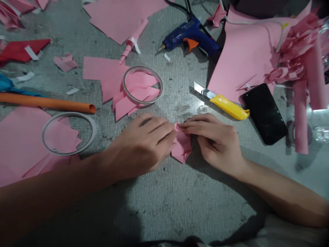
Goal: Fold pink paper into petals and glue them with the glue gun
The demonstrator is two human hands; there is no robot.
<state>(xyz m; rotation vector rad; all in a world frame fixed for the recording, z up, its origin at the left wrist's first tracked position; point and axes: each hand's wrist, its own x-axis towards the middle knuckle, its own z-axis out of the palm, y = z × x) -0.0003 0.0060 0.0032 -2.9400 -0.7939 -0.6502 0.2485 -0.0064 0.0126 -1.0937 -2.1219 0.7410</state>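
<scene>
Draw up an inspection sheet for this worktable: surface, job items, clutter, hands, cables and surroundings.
Surface: gray, textured tabletop, dark specks.
Job items: small folded pink paper, between the hands.
Clutter: pink sheets, two tape rings, blue glue gun, orange tube, black phone, yellow cutter with blade exposed.
Hands: left hand and right hand have fingers on the folded paper.
Cables: dark cable near the glue gun; pale cord, upper right.
Surroundings: dark object cut off at the top edge, unidentifiable.

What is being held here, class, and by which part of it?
A small folded pink paper: the left grip at its left side, the right grip at its far end.
</scene>
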